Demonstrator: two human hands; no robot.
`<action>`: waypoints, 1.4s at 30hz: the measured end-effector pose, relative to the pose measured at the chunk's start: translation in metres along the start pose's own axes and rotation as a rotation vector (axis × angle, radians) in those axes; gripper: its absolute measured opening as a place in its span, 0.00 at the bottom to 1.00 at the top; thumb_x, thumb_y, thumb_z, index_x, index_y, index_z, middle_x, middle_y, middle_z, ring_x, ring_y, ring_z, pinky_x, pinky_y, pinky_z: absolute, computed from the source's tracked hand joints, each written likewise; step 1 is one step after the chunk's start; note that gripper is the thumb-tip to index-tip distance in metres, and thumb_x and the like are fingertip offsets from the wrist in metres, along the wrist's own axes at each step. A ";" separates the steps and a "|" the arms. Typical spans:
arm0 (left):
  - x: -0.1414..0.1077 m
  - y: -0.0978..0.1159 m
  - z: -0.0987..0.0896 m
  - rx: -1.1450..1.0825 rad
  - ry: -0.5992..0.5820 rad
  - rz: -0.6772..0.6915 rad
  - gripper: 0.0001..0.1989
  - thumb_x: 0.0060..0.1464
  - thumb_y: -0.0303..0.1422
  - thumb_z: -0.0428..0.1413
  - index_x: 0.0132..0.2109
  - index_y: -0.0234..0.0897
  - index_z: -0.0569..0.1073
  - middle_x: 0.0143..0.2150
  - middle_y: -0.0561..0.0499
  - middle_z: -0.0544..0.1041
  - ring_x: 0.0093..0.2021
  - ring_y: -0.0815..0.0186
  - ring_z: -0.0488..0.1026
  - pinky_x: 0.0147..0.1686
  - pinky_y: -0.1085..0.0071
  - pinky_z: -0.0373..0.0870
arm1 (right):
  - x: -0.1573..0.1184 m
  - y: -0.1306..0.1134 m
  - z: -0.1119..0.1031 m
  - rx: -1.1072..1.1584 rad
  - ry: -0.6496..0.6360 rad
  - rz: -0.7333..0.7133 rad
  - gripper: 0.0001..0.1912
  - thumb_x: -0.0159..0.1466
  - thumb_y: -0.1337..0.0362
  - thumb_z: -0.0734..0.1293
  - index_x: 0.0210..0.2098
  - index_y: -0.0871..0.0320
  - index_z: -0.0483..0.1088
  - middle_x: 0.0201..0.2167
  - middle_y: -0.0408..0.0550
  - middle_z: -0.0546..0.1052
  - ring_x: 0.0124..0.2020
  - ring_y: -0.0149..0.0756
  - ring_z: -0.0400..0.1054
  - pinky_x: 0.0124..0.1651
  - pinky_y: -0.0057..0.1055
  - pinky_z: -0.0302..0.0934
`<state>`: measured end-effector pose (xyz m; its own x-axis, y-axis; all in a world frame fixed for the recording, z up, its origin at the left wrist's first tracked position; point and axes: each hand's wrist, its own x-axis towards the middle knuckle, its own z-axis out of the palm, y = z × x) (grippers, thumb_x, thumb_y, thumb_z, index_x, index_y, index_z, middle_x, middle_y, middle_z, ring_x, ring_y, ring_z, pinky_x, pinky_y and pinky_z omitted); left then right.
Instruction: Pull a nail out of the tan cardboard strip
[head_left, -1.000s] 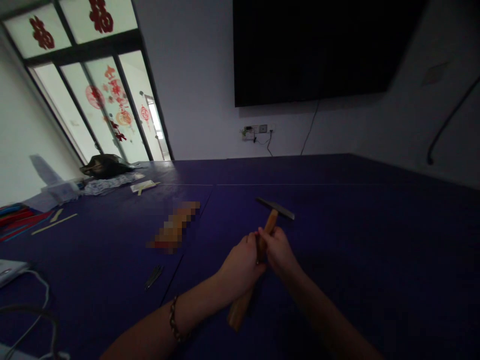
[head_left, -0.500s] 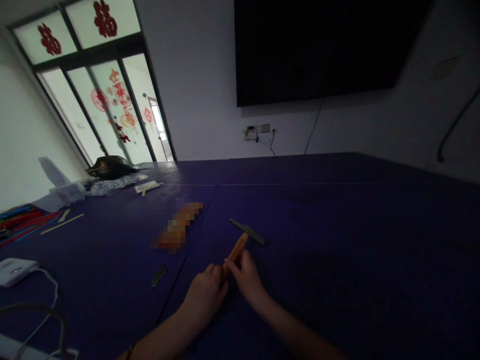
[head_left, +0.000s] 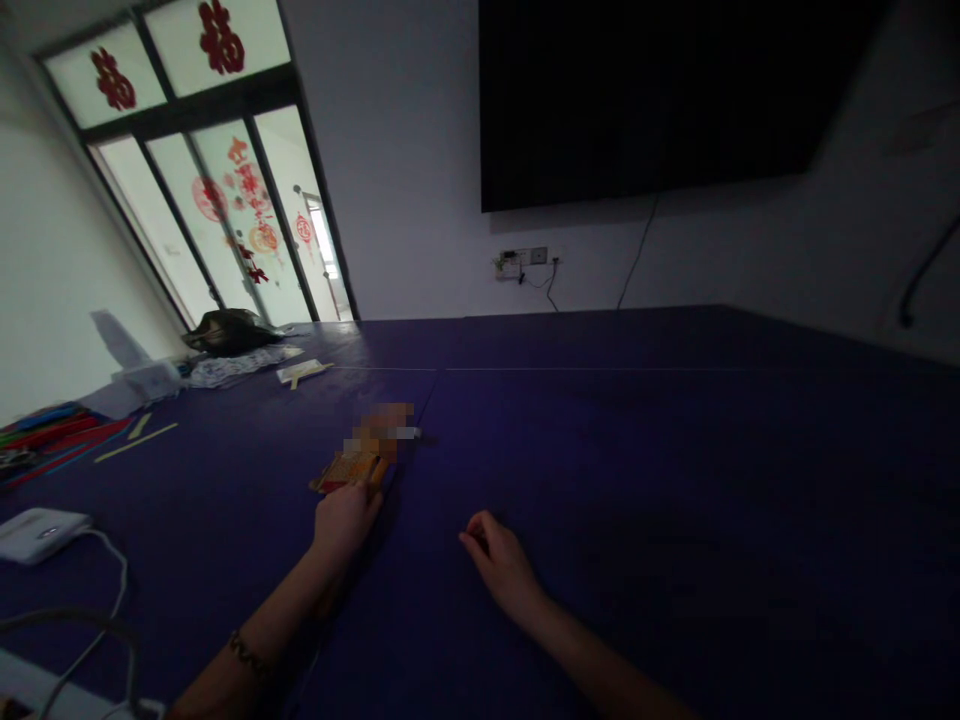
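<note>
My left hand [head_left: 346, 525] is closed round the wooden handle of a hammer [head_left: 380, 471]. The hammer lies across the right side of an orange-yellow packet [head_left: 349, 470], whose upper part is pixelated. Most of the hammer's head is lost in the blurred blocks; one dark end shows at the right. My right hand [head_left: 504, 565] rests apart at the centre, fingers curled toward the thumb, and nothing shows in it. Both hands are over the dark blue-purple table [head_left: 637, 450].
A white device [head_left: 43, 535] with a cable is at the left edge. Coloured strips [head_left: 64, 435], a dark bag [head_left: 231, 332] and a small white piece [head_left: 300, 371] lie farther back. A large black screen [head_left: 660, 95] hangs on the wall.
My left hand has carried the hammer left and away from my right hand, over to the packet. My right hand has let go of the handle. The small dark tools are now hidden.
</note>
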<state>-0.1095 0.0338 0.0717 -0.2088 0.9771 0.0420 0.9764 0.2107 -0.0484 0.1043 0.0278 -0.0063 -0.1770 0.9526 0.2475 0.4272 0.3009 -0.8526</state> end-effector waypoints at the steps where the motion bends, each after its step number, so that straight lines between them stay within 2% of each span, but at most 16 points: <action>1: 0.003 -0.003 0.002 0.001 -0.003 -0.008 0.19 0.59 0.39 0.43 0.42 0.31 0.74 0.39 0.40 0.78 0.42 0.56 0.75 0.39 0.68 0.68 | -0.001 0.000 0.000 -0.017 -0.011 -0.007 0.04 0.59 0.66 0.61 0.27 0.55 0.62 0.26 0.44 0.71 0.29 0.33 0.67 0.34 0.28 0.59; 9: 0.017 -0.017 0.013 0.011 -0.035 -0.023 0.19 0.58 0.38 0.44 0.41 0.30 0.75 0.39 0.38 0.77 0.40 0.54 0.76 0.39 0.65 0.69 | -0.001 0.002 0.000 -0.108 -0.043 -0.017 0.04 0.61 0.67 0.61 0.29 0.56 0.63 0.27 0.45 0.73 0.29 0.32 0.69 0.34 0.27 0.61; 21: 0.024 -0.011 0.016 0.039 -0.044 -0.024 0.17 0.57 0.36 0.46 0.41 0.29 0.76 0.36 0.38 0.78 0.40 0.57 0.76 0.40 0.67 0.69 | -0.003 0.003 -0.001 -0.123 -0.039 -0.024 0.04 0.61 0.67 0.61 0.29 0.56 0.64 0.27 0.45 0.74 0.29 0.32 0.70 0.34 0.28 0.62; 35: 0.024 -0.004 0.026 0.096 0.055 0.072 0.15 0.57 0.27 0.45 0.44 0.24 0.73 0.41 0.34 0.74 0.45 0.54 0.71 0.42 0.64 0.68 | -0.004 0.004 0.000 -0.153 -0.028 -0.065 0.04 0.61 0.65 0.60 0.29 0.55 0.61 0.27 0.46 0.73 0.29 0.35 0.69 0.34 0.30 0.62; 39: 0.019 -0.001 0.021 0.094 0.089 0.078 0.13 0.57 0.29 0.48 0.43 0.22 0.71 0.42 0.31 0.72 0.46 0.49 0.68 0.40 0.60 0.68 | -0.002 0.001 -0.002 -0.170 -0.017 -0.076 0.04 0.61 0.66 0.59 0.29 0.56 0.62 0.27 0.47 0.73 0.29 0.35 0.69 0.34 0.31 0.63; 42: 0.008 0.010 0.013 0.068 0.129 0.109 0.14 0.57 0.30 0.48 0.46 0.22 0.70 0.45 0.30 0.70 0.48 0.47 0.66 0.43 0.56 0.66 | -0.004 -0.011 -0.006 -0.192 -0.005 -0.101 0.05 0.60 0.70 0.58 0.31 0.57 0.63 0.29 0.48 0.73 0.31 0.35 0.70 0.37 0.31 0.63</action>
<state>-0.1017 0.0440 0.0587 -0.0883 0.9831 0.1602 0.9859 0.1092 -0.1268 0.1057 0.0207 0.0052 -0.2315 0.9172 0.3242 0.5678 0.3980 -0.7205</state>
